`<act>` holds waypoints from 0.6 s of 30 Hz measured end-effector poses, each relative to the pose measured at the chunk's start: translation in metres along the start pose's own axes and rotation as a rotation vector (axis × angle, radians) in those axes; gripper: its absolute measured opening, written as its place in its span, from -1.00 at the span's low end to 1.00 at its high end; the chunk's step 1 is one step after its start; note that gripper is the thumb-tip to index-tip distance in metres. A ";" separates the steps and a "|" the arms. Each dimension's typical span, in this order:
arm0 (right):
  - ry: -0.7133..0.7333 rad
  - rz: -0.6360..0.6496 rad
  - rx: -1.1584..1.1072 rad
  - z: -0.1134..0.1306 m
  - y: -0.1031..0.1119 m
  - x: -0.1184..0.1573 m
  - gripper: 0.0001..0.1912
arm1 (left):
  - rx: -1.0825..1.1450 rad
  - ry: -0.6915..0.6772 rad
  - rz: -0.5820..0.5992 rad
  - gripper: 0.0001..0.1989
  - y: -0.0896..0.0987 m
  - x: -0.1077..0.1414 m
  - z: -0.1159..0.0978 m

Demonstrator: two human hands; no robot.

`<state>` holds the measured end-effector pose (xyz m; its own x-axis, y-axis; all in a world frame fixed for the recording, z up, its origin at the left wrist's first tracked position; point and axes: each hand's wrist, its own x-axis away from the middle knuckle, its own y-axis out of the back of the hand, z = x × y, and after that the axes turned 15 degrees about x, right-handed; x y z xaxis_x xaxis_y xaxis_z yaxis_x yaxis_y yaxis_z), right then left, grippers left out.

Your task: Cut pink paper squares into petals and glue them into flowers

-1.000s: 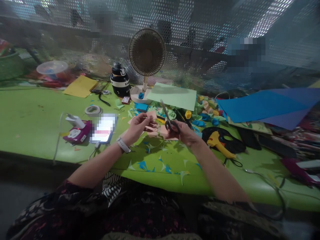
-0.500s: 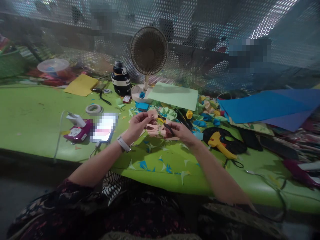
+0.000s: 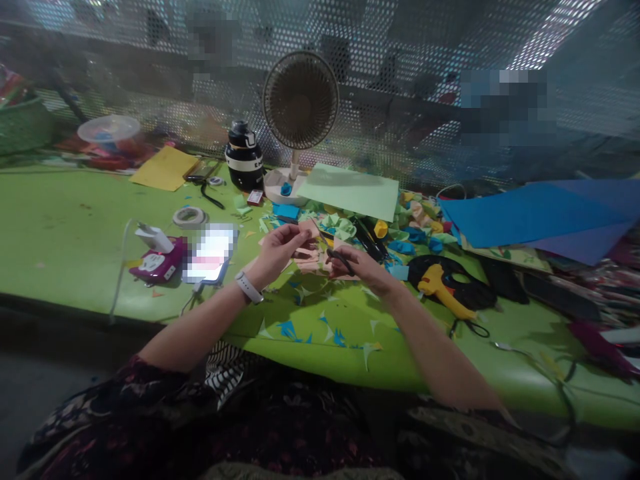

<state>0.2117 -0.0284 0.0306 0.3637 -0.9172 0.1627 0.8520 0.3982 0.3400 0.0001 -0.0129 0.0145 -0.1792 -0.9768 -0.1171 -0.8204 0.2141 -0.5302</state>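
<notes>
Taking the space between your hands as the dial's centre, with 12 o'clock straight ahead of you, the findings are as follows. Your left hand (image 3: pixel 275 255) grips a small pink paper piece (image 3: pixel 311 228) between thumb and fingers; the piece is held up at about 11 o'clock, just above the table (image 3: pixel 75 247). Your right hand (image 3: pixel 369 268) is closed on the handles of the scissors (image 3: pixel 336 254), whose blades point towards 11 o'clock and reach the right side of that piece — whether they touch it, you cannot tell from this view. More pink paper (image 3: pixel 306 265) lies beneath your hands. Loose blue and pale offcuts (image 3: pixel 289 329) are scattered at 6 o'clock, near the table edge. At 9 o'clock lies the lit phone (image 3: pixel 210 255), with the purple unit (image 3: pixel 161 265) beyond it; the tape roll (image 3: pixel 190 211) is between 9 and 10. The dark bottle (image 3: pixel 244 165) stands upright at 11, the fan (image 3: pixel 301 100) at 12. A light green sheet (image 3: pixel 353 189) occupies 1 o'clock, crumpled coloured pieces (image 3: pixel 401 247) 2 o'clock. The yellow glue gun (image 3: pixel 441 291) lies between 3 and 4 — well apart from your right hand.
</notes>
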 end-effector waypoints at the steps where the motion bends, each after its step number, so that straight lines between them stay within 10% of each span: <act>1: 0.006 0.001 0.001 0.000 0.000 0.000 -0.55 | -0.006 0.002 0.002 -0.69 0.000 0.000 0.000; 18: 0.017 0.022 0.052 -0.001 0.001 0.000 -0.55 | 0.013 0.012 -0.028 -0.67 -0.001 -0.001 0.002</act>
<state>0.2128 -0.0284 0.0300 0.3885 -0.9083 0.1551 0.8232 0.4178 0.3844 0.0019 -0.0117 0.0137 -0.1629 -0.9823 -0.0920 -0.8182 0.1866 -0.5438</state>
